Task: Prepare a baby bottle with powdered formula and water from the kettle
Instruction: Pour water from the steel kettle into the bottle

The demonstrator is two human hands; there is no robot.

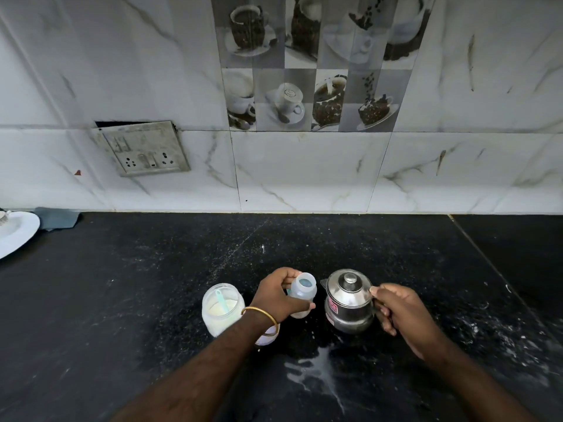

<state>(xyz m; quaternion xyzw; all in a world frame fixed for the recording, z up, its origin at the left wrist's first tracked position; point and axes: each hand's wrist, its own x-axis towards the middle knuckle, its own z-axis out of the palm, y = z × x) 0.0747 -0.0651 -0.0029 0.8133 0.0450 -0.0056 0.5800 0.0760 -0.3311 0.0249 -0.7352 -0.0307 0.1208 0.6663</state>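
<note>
Left hand [278, 295] around translucent, uncapped, upright baby bottle [301, 295] beside steel kettle [348, 306].

We see a black speckled stone bench [152, 284] running up to the tiled wall. On it, near the front, a clear jar of pale powder [220, 309] stands with a light blue scoop [221, 300] in it. Just right of the jar is an open baby bottle [301, 295], and right of that, close but apart, a steel kettle [348, 306] with its lid on. A white splash of spilled liquid [316, 376] lies on the bench in front of the kettle. At the far left edge sit a white plate [16, 233] and, beside it, a grey-blue cloth [58, 217].
</note>
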